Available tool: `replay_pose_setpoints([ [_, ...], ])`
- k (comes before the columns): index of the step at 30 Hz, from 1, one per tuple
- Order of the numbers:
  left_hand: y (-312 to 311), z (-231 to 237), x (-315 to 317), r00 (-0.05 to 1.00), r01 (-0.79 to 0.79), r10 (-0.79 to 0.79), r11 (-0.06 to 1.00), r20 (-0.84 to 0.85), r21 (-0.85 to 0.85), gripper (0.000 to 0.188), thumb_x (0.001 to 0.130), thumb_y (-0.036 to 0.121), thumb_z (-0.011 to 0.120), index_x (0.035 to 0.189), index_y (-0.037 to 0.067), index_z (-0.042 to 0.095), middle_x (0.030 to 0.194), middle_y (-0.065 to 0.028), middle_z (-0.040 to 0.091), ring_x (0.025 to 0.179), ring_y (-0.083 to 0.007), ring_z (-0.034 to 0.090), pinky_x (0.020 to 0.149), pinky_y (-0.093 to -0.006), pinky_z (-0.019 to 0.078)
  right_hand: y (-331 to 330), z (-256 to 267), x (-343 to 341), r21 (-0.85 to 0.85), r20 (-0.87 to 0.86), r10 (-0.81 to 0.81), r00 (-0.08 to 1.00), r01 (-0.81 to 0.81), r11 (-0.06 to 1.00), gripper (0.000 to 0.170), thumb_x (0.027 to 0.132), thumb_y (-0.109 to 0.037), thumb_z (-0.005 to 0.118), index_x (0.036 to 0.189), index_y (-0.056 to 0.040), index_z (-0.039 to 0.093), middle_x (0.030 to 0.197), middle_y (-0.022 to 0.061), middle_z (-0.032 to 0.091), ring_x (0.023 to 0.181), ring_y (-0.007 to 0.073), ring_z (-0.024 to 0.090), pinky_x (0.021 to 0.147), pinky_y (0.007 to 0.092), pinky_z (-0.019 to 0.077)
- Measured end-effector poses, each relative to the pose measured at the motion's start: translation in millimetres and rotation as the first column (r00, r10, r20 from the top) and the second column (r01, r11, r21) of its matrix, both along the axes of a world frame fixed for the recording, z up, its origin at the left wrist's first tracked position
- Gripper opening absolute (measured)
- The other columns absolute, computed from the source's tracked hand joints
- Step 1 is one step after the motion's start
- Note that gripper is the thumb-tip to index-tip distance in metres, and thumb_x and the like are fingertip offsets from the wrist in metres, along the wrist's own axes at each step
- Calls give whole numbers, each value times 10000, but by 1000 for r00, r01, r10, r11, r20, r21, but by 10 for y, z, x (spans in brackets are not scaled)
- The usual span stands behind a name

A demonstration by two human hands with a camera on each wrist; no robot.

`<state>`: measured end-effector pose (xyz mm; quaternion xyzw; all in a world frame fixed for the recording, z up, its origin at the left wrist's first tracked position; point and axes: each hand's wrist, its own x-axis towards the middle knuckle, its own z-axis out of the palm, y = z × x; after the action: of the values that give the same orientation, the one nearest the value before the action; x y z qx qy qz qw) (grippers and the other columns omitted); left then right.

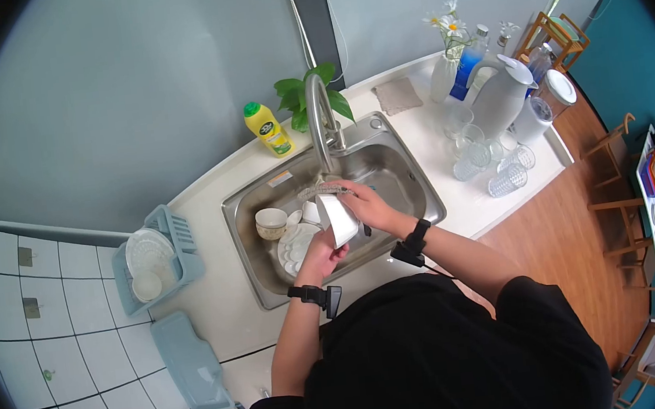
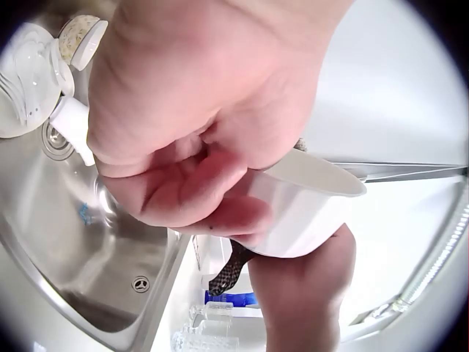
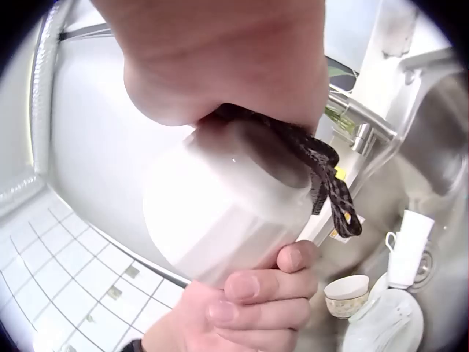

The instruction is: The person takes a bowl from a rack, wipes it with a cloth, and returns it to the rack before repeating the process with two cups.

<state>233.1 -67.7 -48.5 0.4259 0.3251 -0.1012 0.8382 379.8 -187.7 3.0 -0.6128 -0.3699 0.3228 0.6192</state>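
Over the sink [image 1: 407, 168], my left hand [image 1: 323, 257] grips a white bowl [image 1: 338, 218] with its fingers along the outer side. The bowl is tipped on its side, and its smooth wall fills the middle of the right wrist view. My right hand [image 1: 369, 206] holds a dark mesh scrubbing cloth [image 3: 337, 187] against the bowl's base end. A loose loop of the cloth hangs past the bowl. Most of the right fingers are hidden by the hand itself. Below in the sink are a patterned bowl [image 1: 271, 223], a white cup [image 3: 409, 249] and several stacked white plates [image 3: 392, 323].
The faucet [image 1: 320, 117] arches close over my hands. Behind the sink stand a yellow detergent bottle [image 1: 268, 131] and a plant [image 1: 293, 100]. A blue dish rack [image 1: 183, 236] with white dishes is at left. Several glasses [image 1: 471, 161] and a grey jug [image 1: 500, 102] stand at right.
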Motion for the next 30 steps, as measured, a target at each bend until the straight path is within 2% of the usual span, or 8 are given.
replay_pose_setpoints([
  [2,-5,-22,-8,1000,11,-9,995,15,-95,233,953,268,587,918,38,601,667,-36,576,541,-114,502,422,-238,333,28,-54,10,-27,-124,-39,991,36,999,416,974,-85,422,1378,-31,505,1239,140,621,1109,202,584,1010,321,434],
  [5,-38,-103,-7,1000,-28,29,966,1,-255,255,969,288,547,896,48,592,634,-24,533,508,-104,439,404,-232,303,-27,164,-95,-178,28,-78,997,82,981,420,946,-51,458,1361,-7,502,1286,176,591,1170,263,575,1043,354,421],
  [8,-63,-95,15,985,-171,148,903,-88,-394,269,990,300,505,891,62,582,648,-15,507,496,-100,413,399,-218,297,-69,70,-197,92,696,-152,701,123,988,564,809,-43,594,1358,19,481,1424,214,481,1333,394,438,1102,451,380],
  [15,-330,476,168,874,-484,451,784,-180,-388,247,1034,317,427,998,118,571,735,-6,540,507,-88,452,427,-192,352,-318,60,-441,-24,866,95,490,-150,988,673,756,-72,649,1405,-26,473,1511,153,418,1414,332,376,1166,473,306],
  [20,-264,487,142,825,-565,525,775,-209,-284,220,1037,285,421,1033,140,585,778,40,576,576,-45,512,522,-221,449,-476,-45,-427,30,830,111,546,-243,970,662,756,3,574,1410,-23,473,1512,146,424,1417,328,374,1164,472,305],
  [23,-88,94,35,934,-349,355,876,-43,-332,205,1031,271,432,1017,145,593,770,61,566,562,-37,495,518,-219,441,-509,-6,-483,66,777,81,624,-209,976,661,761,28,539,1416,-19,464,1521,138,414,1419,328,373,1162,478,297],
  [26,-76,248,99,895,-447,421,848,-150,-286,188,1025,261,450,974,143,588,734,54,551,499,-50,453,455,-188,386,-501,5,-504,86,780,18,625,-137,987,657,773,31,527,1423,-17,451,1532,136,399,1424,333,363,1162,484,283],
  [30,32,151,69,980,-196,192,917,-45,-347,188,1005,270,501,891,137,568,646,41,498,434,-50,363,409,-180,310,-396,34,-483,151,702,-123,702,21,988,659,778,52,497,1431,-14,438,1525,167,400,1440,348,330,1168,488,256],
])
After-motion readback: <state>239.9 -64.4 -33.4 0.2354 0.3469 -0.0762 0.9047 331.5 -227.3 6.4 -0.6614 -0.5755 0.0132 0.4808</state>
